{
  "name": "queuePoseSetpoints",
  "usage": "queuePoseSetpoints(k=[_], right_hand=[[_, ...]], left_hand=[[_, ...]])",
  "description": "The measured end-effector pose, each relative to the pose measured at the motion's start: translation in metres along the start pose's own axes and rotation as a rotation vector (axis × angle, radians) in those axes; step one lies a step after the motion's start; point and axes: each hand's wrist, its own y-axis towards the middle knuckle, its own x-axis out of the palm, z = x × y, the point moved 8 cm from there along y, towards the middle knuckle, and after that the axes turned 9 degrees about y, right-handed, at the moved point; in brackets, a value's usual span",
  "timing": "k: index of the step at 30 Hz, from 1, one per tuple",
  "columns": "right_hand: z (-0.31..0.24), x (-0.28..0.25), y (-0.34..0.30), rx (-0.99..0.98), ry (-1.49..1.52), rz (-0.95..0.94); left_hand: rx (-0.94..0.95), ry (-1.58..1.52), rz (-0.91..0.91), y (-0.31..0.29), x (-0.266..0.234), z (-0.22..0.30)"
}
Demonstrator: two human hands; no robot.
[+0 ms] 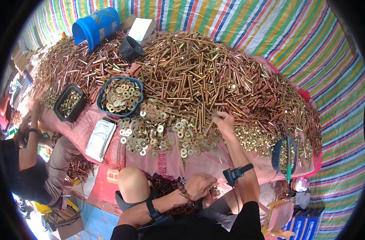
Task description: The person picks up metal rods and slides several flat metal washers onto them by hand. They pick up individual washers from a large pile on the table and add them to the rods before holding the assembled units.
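Observation:
My right hand reaches to the front edge of a large heap of long copper-coloured bolts. Its fingers are pinched at the end of one bolt, partly hidden among the others. Close to my lap, my left hand is curled closed, and I cannot make out what lies inside it. Loose flat washers spread over the pink cloth between my hands and the heap. Small brassy nuts lie to the right of my right wrist.
A blue basin of washers, a black tub of nuts and a white packet stand left. A blue basket holds a green-handled tool. Behind are a blue bucket and black cup. Another person's arm works at far left.

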Motion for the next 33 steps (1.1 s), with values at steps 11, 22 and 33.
queuePoseSetpoints(k=[11, 22, 33], right_hand=[[-0.036, 0.001, -0.102, -0.005, 0.239, -0.248], [-0.067, 0.026, -0.179, -0.403, -0.045, -0.436], [-0.041, 0.003, -0.162, -0.143, 0.148, -0.467]], left_hand=[[-0.573, -0.604, 0.265, -0.003, -0.021, -0.064], [-0.618, -1.49, 0.385, 0.018, -0.015, -0.092], [-0.521, -1.391, 0.631, 0.023, -0.055, -0.111]])
